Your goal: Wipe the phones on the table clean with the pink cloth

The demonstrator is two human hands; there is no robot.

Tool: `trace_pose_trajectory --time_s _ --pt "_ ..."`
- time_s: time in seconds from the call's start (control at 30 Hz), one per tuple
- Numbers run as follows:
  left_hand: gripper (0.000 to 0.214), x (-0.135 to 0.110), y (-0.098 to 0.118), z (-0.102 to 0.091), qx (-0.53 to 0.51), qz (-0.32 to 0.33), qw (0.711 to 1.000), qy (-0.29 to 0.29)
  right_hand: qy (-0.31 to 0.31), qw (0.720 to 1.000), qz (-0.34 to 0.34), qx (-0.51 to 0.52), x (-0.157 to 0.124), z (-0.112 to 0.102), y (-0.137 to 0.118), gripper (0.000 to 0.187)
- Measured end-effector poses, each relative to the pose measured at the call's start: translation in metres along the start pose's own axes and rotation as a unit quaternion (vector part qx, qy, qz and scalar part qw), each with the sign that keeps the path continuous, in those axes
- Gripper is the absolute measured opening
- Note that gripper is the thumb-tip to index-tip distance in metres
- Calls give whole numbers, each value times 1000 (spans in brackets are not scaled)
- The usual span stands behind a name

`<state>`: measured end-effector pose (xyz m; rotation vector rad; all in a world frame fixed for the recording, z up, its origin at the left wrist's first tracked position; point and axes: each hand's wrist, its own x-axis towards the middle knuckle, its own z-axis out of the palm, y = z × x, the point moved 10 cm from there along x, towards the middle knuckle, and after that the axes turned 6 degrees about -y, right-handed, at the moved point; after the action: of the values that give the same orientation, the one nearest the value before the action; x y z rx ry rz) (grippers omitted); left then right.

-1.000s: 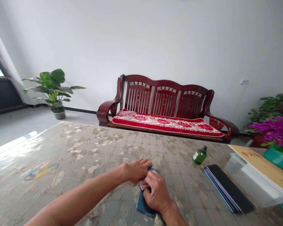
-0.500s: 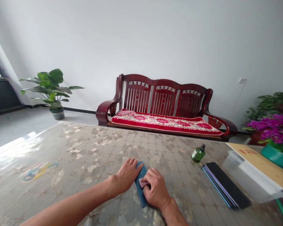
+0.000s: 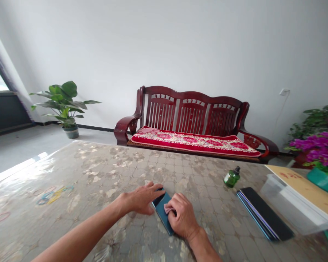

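A blue phone lies flat on the patterned table in front of me. My left hand rests at its left edge, fingers stretched out and pressing on its far corner. My right hand lies on the phone's near right part, fingers closed on a small pink cloth pressed against the phone.
A stack of dark phones lies to the right, with a small green bottle behind it. A clear plastic box under a cardboard sheet stands at the right edge. Coloured rubber bands lie far left. A red wooden bench stands beyond the table.
The phone has turned and shifted slightly on the table under both hands. My left hand moved from its far end to its left side, and my right hand slid with the cloth.
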<state>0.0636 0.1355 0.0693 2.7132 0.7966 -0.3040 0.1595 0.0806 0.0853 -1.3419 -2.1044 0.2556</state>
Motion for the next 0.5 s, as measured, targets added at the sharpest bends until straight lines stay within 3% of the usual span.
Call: trace_pose_trajectory --time_s 0.3,0.5 --pt "70 11 -11 -3 -1 -36 999 31 15 1000 7 -9 0 -2 3 23" --pt "63 3 -18 6 -14 -159 986 53 53 997 52 -29 -1 -6 16 21"
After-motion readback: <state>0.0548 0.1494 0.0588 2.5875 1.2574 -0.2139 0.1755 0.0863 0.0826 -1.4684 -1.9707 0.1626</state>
